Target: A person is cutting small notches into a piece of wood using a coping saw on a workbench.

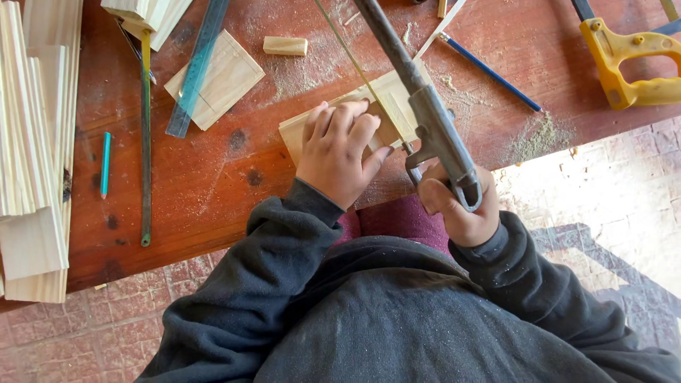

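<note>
On the dusty red workbench [213,177], your left hand [340,152] presses flat, fingers spread, on a pale wood block [386,99] at the near edge. Your right hand [457,206] grips a hacksaw [425,106], its blade crossing the block.

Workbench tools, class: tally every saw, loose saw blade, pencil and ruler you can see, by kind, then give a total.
Saws: 2, the hacksaw in the right hand and the yellow-handled saw
Loose saw blades: 1
Pencils: 2, teal and blue
Rulers: 1
Total: 6
</note>
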